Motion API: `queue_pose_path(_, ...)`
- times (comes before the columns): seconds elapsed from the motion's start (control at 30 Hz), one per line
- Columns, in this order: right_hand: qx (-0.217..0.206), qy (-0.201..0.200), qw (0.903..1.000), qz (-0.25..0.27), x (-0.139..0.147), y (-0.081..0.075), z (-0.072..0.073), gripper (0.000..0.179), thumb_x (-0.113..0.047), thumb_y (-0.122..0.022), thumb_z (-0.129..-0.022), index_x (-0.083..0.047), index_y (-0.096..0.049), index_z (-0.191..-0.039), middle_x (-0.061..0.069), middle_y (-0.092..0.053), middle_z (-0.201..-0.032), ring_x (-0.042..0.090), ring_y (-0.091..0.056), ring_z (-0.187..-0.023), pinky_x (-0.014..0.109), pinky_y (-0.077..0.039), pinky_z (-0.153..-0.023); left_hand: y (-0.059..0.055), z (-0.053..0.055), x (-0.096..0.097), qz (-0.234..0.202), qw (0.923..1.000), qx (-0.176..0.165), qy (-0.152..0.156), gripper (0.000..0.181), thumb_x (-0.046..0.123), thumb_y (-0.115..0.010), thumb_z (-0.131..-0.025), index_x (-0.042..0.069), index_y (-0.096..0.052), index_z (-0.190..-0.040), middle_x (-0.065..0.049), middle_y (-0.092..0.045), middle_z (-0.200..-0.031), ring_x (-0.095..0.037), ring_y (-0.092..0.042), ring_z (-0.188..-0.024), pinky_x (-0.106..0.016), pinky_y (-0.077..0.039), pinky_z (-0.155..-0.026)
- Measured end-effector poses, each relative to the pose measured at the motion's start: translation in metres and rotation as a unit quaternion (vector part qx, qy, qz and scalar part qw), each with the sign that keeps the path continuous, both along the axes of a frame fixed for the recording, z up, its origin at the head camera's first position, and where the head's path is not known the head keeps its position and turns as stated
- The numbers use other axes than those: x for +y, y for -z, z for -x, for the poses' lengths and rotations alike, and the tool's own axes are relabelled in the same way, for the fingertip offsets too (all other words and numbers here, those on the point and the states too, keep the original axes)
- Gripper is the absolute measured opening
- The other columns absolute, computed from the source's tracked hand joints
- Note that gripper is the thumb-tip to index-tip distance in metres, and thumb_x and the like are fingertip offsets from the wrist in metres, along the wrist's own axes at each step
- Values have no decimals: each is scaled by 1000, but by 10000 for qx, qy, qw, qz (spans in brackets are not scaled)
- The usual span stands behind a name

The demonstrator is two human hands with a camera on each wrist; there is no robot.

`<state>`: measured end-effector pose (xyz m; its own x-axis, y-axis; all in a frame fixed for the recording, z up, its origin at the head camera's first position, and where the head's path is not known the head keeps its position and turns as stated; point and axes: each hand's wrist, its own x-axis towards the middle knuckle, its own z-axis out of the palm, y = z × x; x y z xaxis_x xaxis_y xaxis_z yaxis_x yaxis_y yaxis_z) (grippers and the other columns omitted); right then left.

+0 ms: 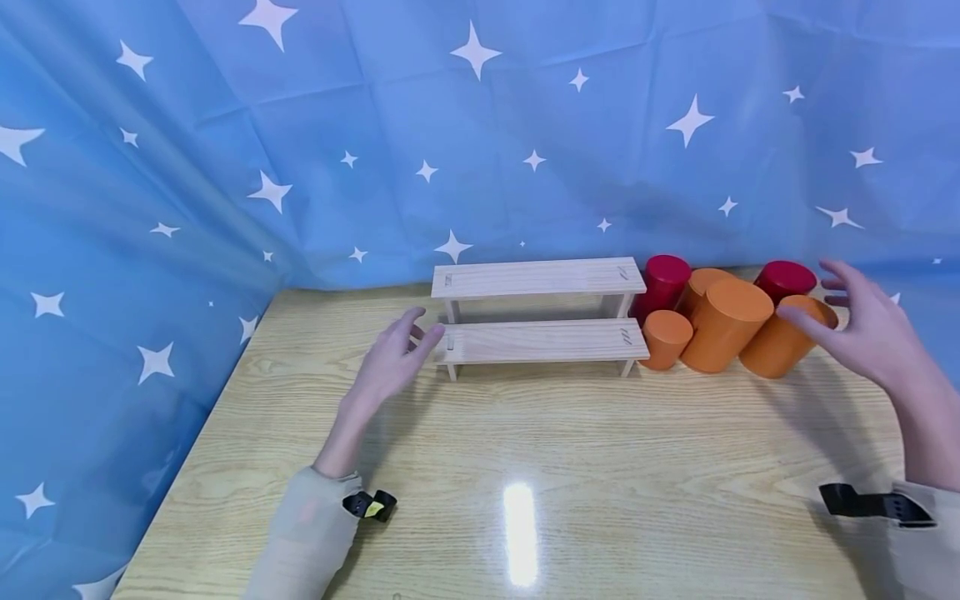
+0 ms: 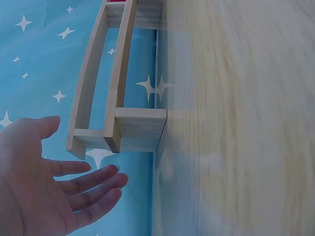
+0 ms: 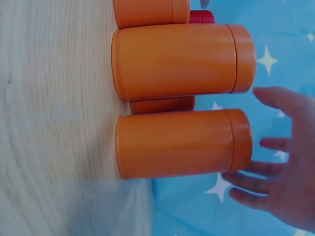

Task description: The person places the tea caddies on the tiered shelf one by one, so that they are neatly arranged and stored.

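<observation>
My left hand (image 1: 386, 362) is raised beside the left end of a pale two-step wooden rack (image 1: 540, 340), thumb and fingers apart with nothing between them. In the left wrist view, the fingers reach toward the rack's end (image 2: 142, 128). On the far right, my right hand (image 1: 862, 329) hovers around the top of the outermost orange canister (image 1: 780, 343), its fingers loosely spread. The right wrist view has the fingertips right at that canister's lid (image 3: 241, 140), while the thumb points at the lid of the tall orange canister (image 3: 172, 61) beside it.
A small orange canister (image 1: 666, 340) and a red one (image 1: 662, 287) stand against the rack's right end. Another orange canister (image 1: 705, 283) and a second red one (image 1: 785, 279) are behind. A blue star-patterned cloth (image 1: 480, 150) hangs behind the wooden table (image 1: 600, 467).
</observation>
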<state>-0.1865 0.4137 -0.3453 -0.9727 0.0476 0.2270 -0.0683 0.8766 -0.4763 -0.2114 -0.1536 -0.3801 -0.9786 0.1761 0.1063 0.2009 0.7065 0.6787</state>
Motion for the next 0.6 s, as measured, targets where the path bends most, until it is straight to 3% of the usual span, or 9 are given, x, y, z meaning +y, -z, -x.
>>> queue_pose_path(0.3,-425,33,9985,344,6,10,-5,90,-37,-66,-98,7,-12,-155,45,-31,-141,64,-37,-114,78,-38,-87,8,5,4,-395,9982,-346,278,71,50,-48,-105,-1,-35,-153,-14,-65,-107,-28,-65,-93,-42,-56,-81)
queue_pose_path(0.4,-472,-83,9981,386,10,13,-4,86,-33,-67,-98,12,-17,-151,45,-31,-138,64,-39,-111,41,-58,-81,11,7,5,-633,9961,-496,349,70,47,-50,-105,-1,-33,-153,-13,-65,-104,-30,-66,-87,-40,-56,-75)
queue_pose_path(0.43,-495,-109,9979,398,11,14,-3,84,-32,-67,-98,14,-19,-150,45,-31,-137,63,-40,-110,26,-57,-74,12,7,6,-733,9952,-537,364,69,45,-51,-105,-1,-33,-153,-13,-65,-103,-31,-67,-85,-39,-56,-73)
queue_pose_path(0.5,-505,-160,9978,405,12,16,-3,81,-31,-69,-98,15,-23,-147,43,-33,-135,63,-43,-107,6,-41,-60,14,9,6,-888,9935,-592,407,68,41,-53,-105,-1,-33,-153,-14,-65,-102,-32,-67,-85,-38,-56,-70)
queue_pose_path(0.53,-502,-167,9978,407,13,17,-3,80,-30,-69,-98,16,-25,-146,42,-34,-134,62,-44,-106,1,-32,-55,15,9,7,-945,9928,-613,418,67,39,-55,-105,-1,-33,-153,-14,-65,-102,-32,-66,-85,-37,-56,-70)
queue_pose_path(0.6,-501,-196,9977,420,14,19,-2,78,-29,-70,-97,16,-27,-144,42,-35,-133,62,-45,-105,0,-32,-55,17,10,7,-1041,9914,-654,440,66,36,-57,-104,-1,-34,-153,-15,-64,-103,-32,-66,-86,-36,-55,-70)
